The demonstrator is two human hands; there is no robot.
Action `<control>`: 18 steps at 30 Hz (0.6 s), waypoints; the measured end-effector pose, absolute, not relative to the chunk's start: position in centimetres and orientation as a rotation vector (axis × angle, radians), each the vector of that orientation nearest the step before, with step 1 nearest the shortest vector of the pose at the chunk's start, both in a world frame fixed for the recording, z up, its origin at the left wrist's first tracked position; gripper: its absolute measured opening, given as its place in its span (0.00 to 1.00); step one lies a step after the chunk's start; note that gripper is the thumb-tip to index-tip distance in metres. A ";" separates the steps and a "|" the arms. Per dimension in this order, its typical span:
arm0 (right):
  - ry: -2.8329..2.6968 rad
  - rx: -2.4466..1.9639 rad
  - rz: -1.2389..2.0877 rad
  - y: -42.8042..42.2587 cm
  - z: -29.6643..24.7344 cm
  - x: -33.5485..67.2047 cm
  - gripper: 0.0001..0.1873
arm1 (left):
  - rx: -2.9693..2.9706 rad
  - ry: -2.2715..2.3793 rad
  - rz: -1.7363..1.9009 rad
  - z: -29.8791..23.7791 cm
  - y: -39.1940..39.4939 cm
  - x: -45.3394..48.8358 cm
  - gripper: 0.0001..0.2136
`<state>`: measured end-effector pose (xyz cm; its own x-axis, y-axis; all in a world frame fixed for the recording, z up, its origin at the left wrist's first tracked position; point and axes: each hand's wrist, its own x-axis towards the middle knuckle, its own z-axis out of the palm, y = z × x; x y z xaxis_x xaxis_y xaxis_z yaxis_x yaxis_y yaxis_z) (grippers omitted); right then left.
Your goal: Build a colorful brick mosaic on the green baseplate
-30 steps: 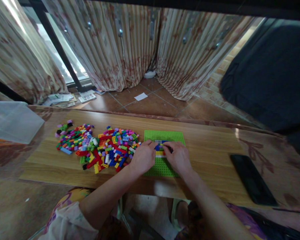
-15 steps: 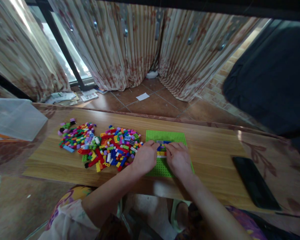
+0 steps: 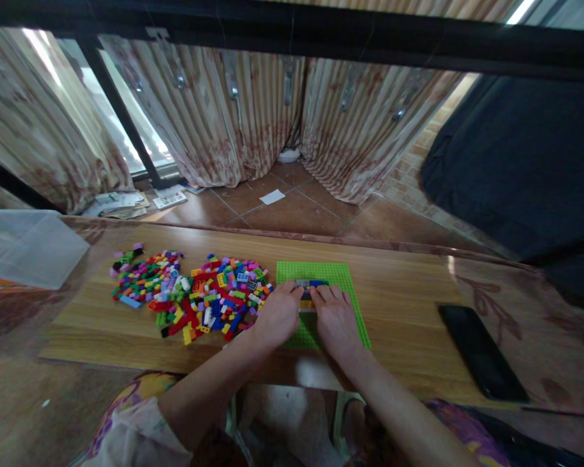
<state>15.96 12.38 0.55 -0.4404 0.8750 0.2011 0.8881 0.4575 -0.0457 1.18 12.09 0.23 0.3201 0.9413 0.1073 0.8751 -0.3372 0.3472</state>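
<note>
A green studded baseplate (image 3: 338, 272) lies on the wooden board, partly covered by my hands. A small build of toy bricks (image 3: 307, 303), with blue, grey and yellow-orange rows, sits on it. My left hand (image 3: 279, 316) reaches in from the left, its fingers bent and pressed at the build's left end. From the other side my right hand (image 3: 337, 318) lies over the build's right part, fingertips together on the bricks. Exactly which brick each hand grips is hidden under the fingers. Left of the plate spreads a pile of loose toy bricks (image 3: 218, 299) in many colours.
A clear plastic bin (image 3: 34, 250) stands at the far left. On the right lies a black phone-like slab (image 3: 483, 351). Beyond the wooden board (image 3: 403, 305) are a tiled floor with a white paper (image 3: 272, 196), striped curtains (image 3: 214, 123) and a dark bar (image 3: 272, 32) across the top.
The view has tilted up slightly and shifted right. My right hand has flattened over the bricks, covering more of their right side; my left hand stays at their left end.
</note>
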 end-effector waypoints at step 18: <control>-1.805 -1.385 0.324 15.0 0.4 18.7 0.15 | 2.111 1.946 0.797 4.6 15.2 -8.0 0.15</control>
